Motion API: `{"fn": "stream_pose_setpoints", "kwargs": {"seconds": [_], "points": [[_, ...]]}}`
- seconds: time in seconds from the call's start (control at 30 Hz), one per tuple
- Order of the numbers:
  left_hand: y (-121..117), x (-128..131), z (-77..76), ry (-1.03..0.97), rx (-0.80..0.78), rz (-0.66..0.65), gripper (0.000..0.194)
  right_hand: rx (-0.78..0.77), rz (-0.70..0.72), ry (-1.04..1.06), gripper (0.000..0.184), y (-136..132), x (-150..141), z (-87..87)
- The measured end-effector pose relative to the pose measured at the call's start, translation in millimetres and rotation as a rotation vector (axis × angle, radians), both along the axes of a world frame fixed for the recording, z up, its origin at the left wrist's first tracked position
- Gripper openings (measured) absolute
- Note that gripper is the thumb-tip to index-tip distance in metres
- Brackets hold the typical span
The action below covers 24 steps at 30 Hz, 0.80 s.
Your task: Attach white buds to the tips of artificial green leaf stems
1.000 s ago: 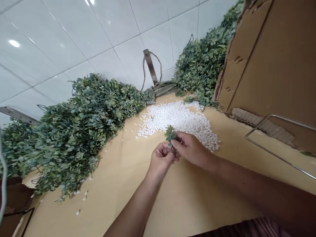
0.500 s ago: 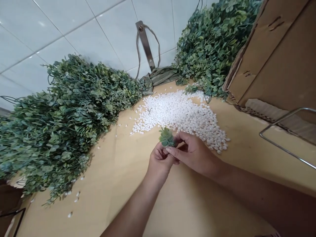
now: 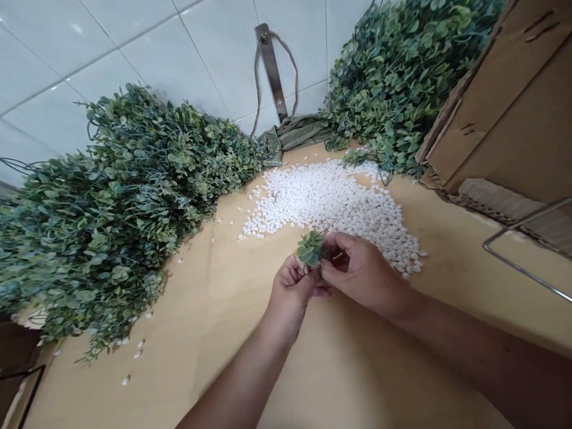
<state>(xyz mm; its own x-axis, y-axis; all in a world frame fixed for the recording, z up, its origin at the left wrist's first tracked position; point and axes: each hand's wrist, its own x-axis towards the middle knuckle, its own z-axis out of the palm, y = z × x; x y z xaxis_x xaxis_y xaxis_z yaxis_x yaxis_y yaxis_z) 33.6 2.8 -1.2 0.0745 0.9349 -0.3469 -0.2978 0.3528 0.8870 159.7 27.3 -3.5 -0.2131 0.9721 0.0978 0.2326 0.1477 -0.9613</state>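
A small artificial leaf sprig (image 3: 310, 247) stands up between my two hands, over the tan tabletop (image 3: 241, 310). My left hand (image 3: 294, 280) is closed, its thumb and fingers pinching the sprig near its base. Against the right side of the sprig, the fingers and thumb of my right hand (image 3: 351, 262) are bent together in a pinch; whatever lies between those fingertips is hidden. Just beyond my hands spreads a heap of small white plastic pieces (image 3: 322, 193).
Piles of artificial greenery lie at the left (image 3: 134, 179) and at the back right (image 3: 384, 89). A cardboard box (image 3: 504, 119) stands on the right above a bent metal rod (image 3: 522, 268). A metal strap (image 3: 271, 71) leans against the tiled wall (image 3: 218, 53).
The view has shifted slightly. My right fingers and thumb have moved a little away from the sprig's leaves, which now tilt differently. My left hand still grips the sprig.
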Motion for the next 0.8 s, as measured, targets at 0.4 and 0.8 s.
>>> {"fn": "stream_pose_setpoints", "kwargs": {"seconds": [0.4, 0.8], "points": [[0.6, -0.1, 5.4, -0.116, -0.137, 0.083, 0.014, -0.162, -0.073, 0.331, 0.017, 0.2, 3.6, 4.5], [-6.3, 0.6, -3.1, 0.127, 0.044, -0.081, 0.017, -0.158, 0.171, 0.182, 0.016, -3.2, 8.3, 4.5]]}}
